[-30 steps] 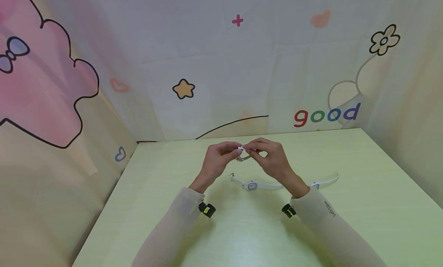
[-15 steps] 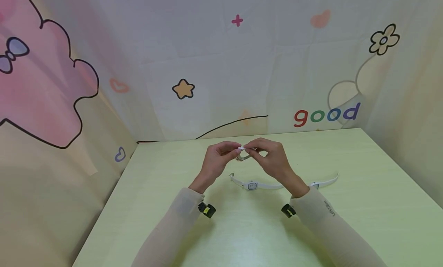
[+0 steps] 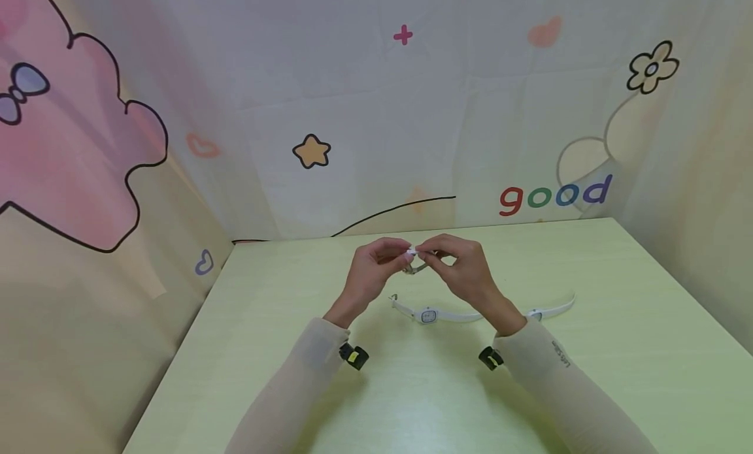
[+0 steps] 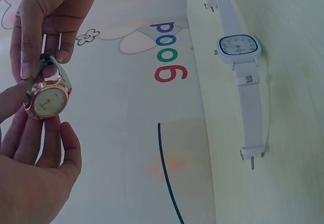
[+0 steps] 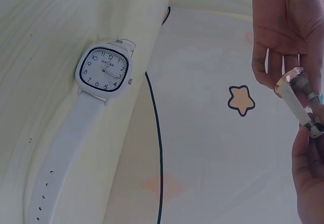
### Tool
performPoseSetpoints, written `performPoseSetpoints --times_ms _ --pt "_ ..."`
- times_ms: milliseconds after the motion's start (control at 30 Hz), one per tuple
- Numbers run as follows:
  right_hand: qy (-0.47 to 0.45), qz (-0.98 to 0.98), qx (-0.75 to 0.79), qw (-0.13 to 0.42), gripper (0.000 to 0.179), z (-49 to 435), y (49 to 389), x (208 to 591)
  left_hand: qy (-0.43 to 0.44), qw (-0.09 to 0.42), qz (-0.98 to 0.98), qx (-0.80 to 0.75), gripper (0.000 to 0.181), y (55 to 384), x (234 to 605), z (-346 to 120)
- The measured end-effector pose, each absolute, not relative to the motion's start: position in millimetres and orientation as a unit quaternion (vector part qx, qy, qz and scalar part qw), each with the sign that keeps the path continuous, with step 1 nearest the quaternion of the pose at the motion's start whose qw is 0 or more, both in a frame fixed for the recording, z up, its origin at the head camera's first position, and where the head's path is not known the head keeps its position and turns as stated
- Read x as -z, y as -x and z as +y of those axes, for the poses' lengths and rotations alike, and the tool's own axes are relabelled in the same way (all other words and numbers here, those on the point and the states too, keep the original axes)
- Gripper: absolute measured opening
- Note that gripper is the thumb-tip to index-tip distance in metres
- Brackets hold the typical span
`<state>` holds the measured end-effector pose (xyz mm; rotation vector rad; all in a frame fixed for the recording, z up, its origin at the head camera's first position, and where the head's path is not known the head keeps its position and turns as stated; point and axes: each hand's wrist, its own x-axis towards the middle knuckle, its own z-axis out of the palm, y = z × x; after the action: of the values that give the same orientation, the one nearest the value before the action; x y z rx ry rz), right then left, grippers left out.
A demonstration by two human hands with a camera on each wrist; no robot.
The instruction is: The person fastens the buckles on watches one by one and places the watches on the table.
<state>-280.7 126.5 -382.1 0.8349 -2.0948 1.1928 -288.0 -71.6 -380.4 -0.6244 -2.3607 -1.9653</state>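
Both hands hold a wristwatch (image 4: 49,102) up above the table, its round case rose gold and its strap pale and bent into a loop. The left hand (image 3: 373,268) has its fingertips and thumb around the case. From the other side, the right hand (image 3: 461,264) pinches the strap near its clasp. In the right wrist view the watch (image 5: 293,100) shows edge-on, partly covered by fingers. Below the hands lies a white square-faced watch (image 3: 428,316) with its strap stretched out. A second white watch (image 3: 536,315) lies to its right, partly hidden by the right forearm.
The pale yellow-green table (image 3: 247,349) reaches back to a printed curtain (image 3: 365,114), which also hangs at both sides. Black wrist cameras sit on the left sleeve (image 3: 294,375) and the right sleeve (image 3: 565,382).
The left hand has shifted very slightly right with its end of the watch. The right hand stays almost still, and the white watches have not moved.
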Motion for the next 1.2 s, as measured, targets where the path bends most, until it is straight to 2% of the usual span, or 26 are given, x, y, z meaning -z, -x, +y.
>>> performPoseSetpoints --times_ms 133,400,600,833,1067,1200 --pt "-0.312 -0.785 -0.45 0.291 0.013 126.4 279.8 382.1 0.205 0.002 -0.753 0.625 0.029 289.4 383.7 -74.2" --pt "-0.316 -0.789 -0.446 0.281 0.013 125.8 278.5 381.1 0.219 0.031 -0.743 0.632 0.023 289.7 384.9 -74.7" --pt "-0.317 -0.789 -0.446 0.277 0.013 124.8 279.0 381.6 0.232 0.029 -0.733 0.639 0.021 290.7 385.8 -72.5" --pt "-0.287 -0.803 -0.45 0.264 0.022 125.5 278.0 383.2 0.215 0.037 -0.735 0.642 0.022 290.9 387.4 -74.0" --pt "-0.289 -0.803 -0.454 0.256 0.014 125.4 278.5 381.5 0.239 0.033 -0.771 0.59 0.024 291.8 389.6 -77.0" --pt "-0.291 -0.801 -0.462 0.244 0.017 124.6 278.3 381.2 0.242 0.04 -0.775 0.583 0.02 291.2 390.4 -76.5"
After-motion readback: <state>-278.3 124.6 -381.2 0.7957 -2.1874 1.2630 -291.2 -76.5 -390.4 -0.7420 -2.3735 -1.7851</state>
